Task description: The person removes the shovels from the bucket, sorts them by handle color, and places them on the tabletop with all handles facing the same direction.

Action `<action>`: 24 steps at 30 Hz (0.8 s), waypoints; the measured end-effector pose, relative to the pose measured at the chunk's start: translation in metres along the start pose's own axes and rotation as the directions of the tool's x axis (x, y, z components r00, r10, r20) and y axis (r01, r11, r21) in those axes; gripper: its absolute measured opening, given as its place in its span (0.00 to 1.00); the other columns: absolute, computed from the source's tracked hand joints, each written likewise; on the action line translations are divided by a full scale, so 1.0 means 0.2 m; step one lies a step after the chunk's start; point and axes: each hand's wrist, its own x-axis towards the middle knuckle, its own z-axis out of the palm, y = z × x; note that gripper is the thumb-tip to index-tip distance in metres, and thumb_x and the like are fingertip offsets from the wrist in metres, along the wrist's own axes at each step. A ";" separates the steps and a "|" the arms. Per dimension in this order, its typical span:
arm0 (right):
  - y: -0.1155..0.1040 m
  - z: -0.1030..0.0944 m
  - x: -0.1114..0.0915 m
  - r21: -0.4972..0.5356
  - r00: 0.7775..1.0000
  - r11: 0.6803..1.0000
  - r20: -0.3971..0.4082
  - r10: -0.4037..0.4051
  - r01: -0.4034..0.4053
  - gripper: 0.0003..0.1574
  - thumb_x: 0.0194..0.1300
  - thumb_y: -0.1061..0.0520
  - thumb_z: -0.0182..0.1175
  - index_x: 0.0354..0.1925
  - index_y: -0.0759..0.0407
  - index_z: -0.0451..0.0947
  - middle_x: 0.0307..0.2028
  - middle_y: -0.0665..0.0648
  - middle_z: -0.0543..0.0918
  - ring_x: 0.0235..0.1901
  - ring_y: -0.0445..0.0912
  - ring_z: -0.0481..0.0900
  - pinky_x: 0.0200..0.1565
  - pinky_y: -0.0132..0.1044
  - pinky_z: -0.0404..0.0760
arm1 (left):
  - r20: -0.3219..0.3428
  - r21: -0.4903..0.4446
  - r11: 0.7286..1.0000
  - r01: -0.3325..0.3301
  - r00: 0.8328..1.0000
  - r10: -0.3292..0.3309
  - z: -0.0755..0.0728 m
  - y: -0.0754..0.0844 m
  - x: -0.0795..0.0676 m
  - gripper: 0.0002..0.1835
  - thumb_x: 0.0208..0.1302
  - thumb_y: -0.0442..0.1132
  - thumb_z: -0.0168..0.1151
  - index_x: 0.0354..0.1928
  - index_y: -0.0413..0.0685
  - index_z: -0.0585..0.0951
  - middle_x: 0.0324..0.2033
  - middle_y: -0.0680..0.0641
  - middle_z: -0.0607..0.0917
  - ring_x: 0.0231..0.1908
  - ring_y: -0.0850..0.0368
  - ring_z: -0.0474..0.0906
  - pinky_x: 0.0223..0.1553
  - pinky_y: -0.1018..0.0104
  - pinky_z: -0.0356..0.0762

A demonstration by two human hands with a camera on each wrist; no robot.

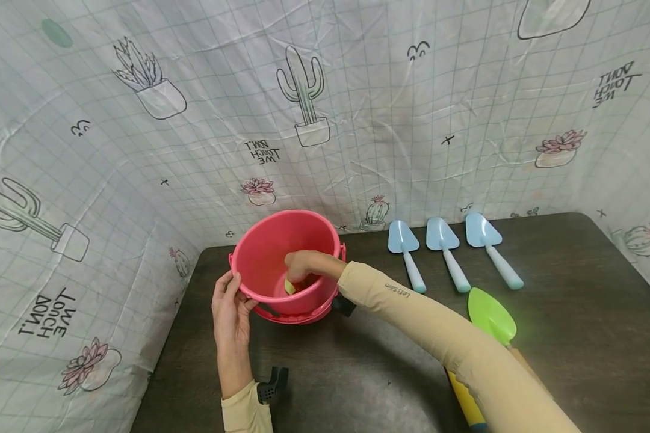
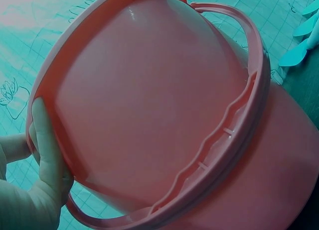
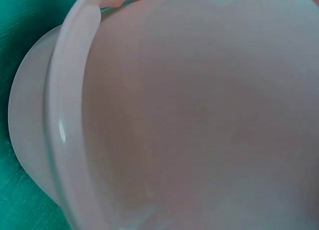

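A red plastic bucket (image 1: 281,304) leans toward the front on the dark table, its mouth facing up and forward. My left hand (image 1: 233,307) grips the rim at the front left, thumb and fingers on either side of the wall. Down inside the bucket, my right hand (image 1: 306,266) has its fingers curled on a small yellow-green piece (image 1: 289,286), mostly hidden beneath the hand. The bucket's handle (image 2: 219,163) hangs down around its outside in the left wrist view. In the right wrist view, the bucket wall (image 3: 209,110) fills most of the picture and the right hand is hidden.
Three light-blue trowels (image 1: 442,234) with white handles lie in a row at the back right. A green trowel (image 1: 493,316) lies nearer, partly under the right sleeve. A yellow handle (image 1: 464,400) shows below that forearm. Patterned cloth (image 1: 357,120) hangs behind the table (image 1: 585,288).
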 end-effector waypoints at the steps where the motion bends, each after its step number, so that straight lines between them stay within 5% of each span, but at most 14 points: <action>1: 0.01 0.00 0.00 0.034 1.000 0.999 0.001 -0.006 0.006 0.13 0.65 0.68 0.59 0.27 0.59 0.68 0.23 0.54 0.70 0.20 0.44 0.67 0.24 0.29 0.68 | -0.001 0.001 1.000 0.000 1.000 0.000 0.00 0.00 0.00 0.15 0.78 0.33 0.56 0.60 0.35 0.69 0.42 0.40 0.84 0.30 0.57 0.87 0.28 0.66 0.88; 8: 0.03 -0.02 -0.02 0.204 0.998 0.977 0.005 -0.058 0.056 0.14 0.63 0.67 0.61 0.21 0.61 0.73 0.19 0.55 0.71 0.19 0.44 0.69 0.24 0.29 0.71 | -0.004 -0.003 1.000 0.005 1.000 -0.005 0.00 0.00 -0.01 0.14 0.78 0.34 0.57 0.59 0.37 0.70 0.44 0.40 0.84 0.31 0.57 0.88 0.30 0.65 0.88; 18: 0.04 -0.03 -0.05 0.439 0.994 0.896 0.037 -0.100 0.074 0.04 0.59 0.65 0.64 0.27 0.63 0.83 0.20 0.54 0.75 0.19 0.45 0.73 0.27 0.30 0.82 | -0.008 0.004 1.000 0.007 1.000 -0.007 0.00 -0.01 -0.01 0.14 0.78 0.34 0.58 0.59 0.38 0.70 0.46 0.40 0.85 0.34 0.56 0.88 0.31 0.65 0.88; 24: 0.05 -0.05 -0.07 0.497 0.994 0.863 -0.003 -0.105 0.092 0.13 0.61 0.65 0.65 0.20 0.61 0.79 0.17 0.53 0.69 0.19 0.44 0.68 0.25 0.31 0.76 | -0.014 0.027 1.000 -0.001 1.000 0.002 0.00 -0.01 -0.02 0.15 0.77 0.35 0.59 0.59 0.38 0.71 0.47 0.41 0.85 0.36 0.55 0.89 0.33 0.64 0.88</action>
